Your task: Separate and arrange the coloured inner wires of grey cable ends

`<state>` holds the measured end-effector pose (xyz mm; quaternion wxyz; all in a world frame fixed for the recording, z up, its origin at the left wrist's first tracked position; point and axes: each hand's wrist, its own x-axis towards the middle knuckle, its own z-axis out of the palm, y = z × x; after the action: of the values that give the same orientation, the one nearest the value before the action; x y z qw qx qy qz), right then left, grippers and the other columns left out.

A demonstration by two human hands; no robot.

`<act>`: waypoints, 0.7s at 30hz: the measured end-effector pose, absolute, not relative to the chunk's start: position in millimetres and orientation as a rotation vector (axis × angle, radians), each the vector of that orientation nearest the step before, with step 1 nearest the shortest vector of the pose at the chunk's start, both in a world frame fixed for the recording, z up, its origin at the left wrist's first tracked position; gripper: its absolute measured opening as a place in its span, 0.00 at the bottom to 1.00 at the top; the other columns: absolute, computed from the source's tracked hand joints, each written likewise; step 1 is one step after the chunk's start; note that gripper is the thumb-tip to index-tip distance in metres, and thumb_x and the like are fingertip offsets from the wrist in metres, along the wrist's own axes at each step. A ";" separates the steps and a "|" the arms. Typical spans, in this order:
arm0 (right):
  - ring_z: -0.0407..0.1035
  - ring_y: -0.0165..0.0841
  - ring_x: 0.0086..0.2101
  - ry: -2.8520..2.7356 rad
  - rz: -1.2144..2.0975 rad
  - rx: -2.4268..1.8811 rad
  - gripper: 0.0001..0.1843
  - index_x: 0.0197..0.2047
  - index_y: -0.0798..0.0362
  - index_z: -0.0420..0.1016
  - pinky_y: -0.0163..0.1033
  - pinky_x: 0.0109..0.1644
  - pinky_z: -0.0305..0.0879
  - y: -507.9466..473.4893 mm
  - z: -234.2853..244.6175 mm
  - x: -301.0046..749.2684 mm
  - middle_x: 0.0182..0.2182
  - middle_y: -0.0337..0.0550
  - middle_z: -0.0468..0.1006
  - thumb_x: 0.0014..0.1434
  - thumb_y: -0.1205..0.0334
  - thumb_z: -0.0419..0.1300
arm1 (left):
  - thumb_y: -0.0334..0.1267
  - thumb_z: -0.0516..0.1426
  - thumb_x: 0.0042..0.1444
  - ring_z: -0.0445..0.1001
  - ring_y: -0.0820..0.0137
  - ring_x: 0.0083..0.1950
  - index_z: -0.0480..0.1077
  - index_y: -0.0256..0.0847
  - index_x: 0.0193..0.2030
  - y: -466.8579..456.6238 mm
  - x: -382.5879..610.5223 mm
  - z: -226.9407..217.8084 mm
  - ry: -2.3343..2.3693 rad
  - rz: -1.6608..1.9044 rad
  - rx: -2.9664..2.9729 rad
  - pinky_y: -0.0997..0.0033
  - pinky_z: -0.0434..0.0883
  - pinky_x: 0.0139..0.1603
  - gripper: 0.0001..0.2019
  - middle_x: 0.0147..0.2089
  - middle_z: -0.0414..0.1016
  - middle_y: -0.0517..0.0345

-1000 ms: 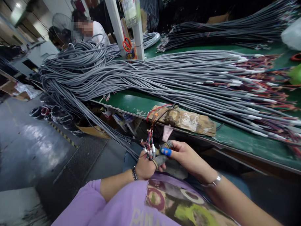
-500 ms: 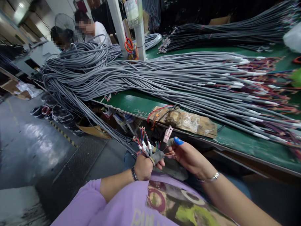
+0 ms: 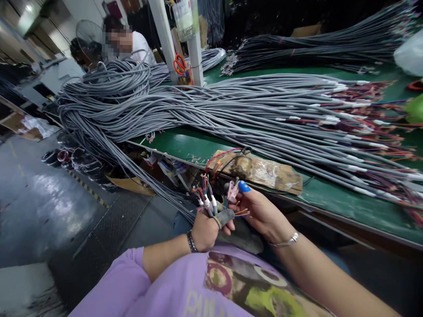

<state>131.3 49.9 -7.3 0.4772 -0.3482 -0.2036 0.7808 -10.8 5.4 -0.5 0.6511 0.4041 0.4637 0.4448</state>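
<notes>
My left hand [image 3: 207,227] is closed around a bunch of grey cables [image 3: 214,205], its thumb wearing a grey finger cover. White sleeves circle several cable ends, and thin coloured wires [image 3: 205,183] fan out above them. Orange-tipped wires [image 3: 242,212] stick out past the left thumb toward my right hand [image 3: 260,208]. Blue tape wraps the right thumb, which is bent in against a small pink plastic piece [image 3: 233,191] held at the fingertips. The right fingers are partly hidden behind the wires, so whether they touch a wire cannot be made out.
Many grey cables [image 3: 199,102] with white-sleeved ends lie across the green bench [image 3: 184,146]. A taped wooden block [image 3: 266,172] sits at its front edge. Black cable bundles [image 3: 305,53] lie behind. A post [image 3: 196,51] rises from the bench, and a person [image 3: 141,47] is beyond it.
The pink piece has tipped over from upright and sits lower, beside the right thumb. My right hand has shifted slightly left, closer to the cable bunch. My left hand keeps its grip.
</notes>
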 end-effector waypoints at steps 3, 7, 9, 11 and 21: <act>0.71 0.28 0.27 -0.448 1.926 -0.834 0.19 0.30 0.53 0.79 0.30 0.33 0.72 49.6 -9.8 132.3 0.25 0.38 0.77 0.43 0.47 0.73 | 0.45 0.64 0.49 0.65 0.79 0.16 0.70 0.34 0.23 6.7 -10.2 -1.1 1.047 1.009 0.917 0.80 0.62 0.16 0.15 0.19 0.71 0.59; 0.71 0.27 0.28 -0.416 1.895 -0.808 0.15 0.31 0.52 0.80 0.30 0.33 0.72 49.8 -7.9 131.3 0.26 0.38 0.78 0.44 0.51 0.73 | 0.45 0.64 0.48 0.65 0.79 0.16 0.70 0.34 0.23 6.4 -8.6 -1.9 1.055 0.998 0.913 0.80 0.61 0.16 0.15 0.18 0.71 0.60; 0.70 0.28 0.27 -0.405 1.881 -0.797 0.15 0.32 0.52 0.80 0.31 0.32 0.71 49.4 -7.1 130.0 0.27 0.38 0.78 0.45 0.52 0.73 | 0.45 0.64 0.48 0.65 0.79 0.16 0.69 0.34 0.21 6.1 -8.1 -2.2 1.057 0.994 0.921 0.80 0.61 0.16 0.16 0.18 0.70 0.59; 0.70 0.28 0.26 -0.400 1.899 -0.785 0.15 0.32 0.52 0.79 0.32 0.31 0.71 48.4 -7.5 128.9 0.26 0.39 0.78 0.46 0.51 0.72 | 0.46 0.64 0.48 0.65 0.79 0.16 0.69 0.34 0.21 6.1 -8.2 -2.0 1.061 0.995 0.928 0.80 0.61 0.16 0.17 0.18 0.70 0.59; 0.69 0.30 0.26 -0.423 2.013 -0.751 0.20 0.34 0.51 0.77 0.35 0.30 0.70 47.4 -6.0 131.7 0.27 0.40 0.77 0.54 0.42 0.63 | 0.49 0.63 0.51 0.67 0.78 0.17 0.70 0.34 0.22 -3.6 -20.0 -9.6 1.067 0.995 0.970 0.79 0.62 0.19 0.18 0.20 0.73 0.57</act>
<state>131.7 47.4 -6.0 0.4581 -0.3047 -0.1719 0.8172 -20.0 -3.6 -9.6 0.6401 0.4254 0.4680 0.4362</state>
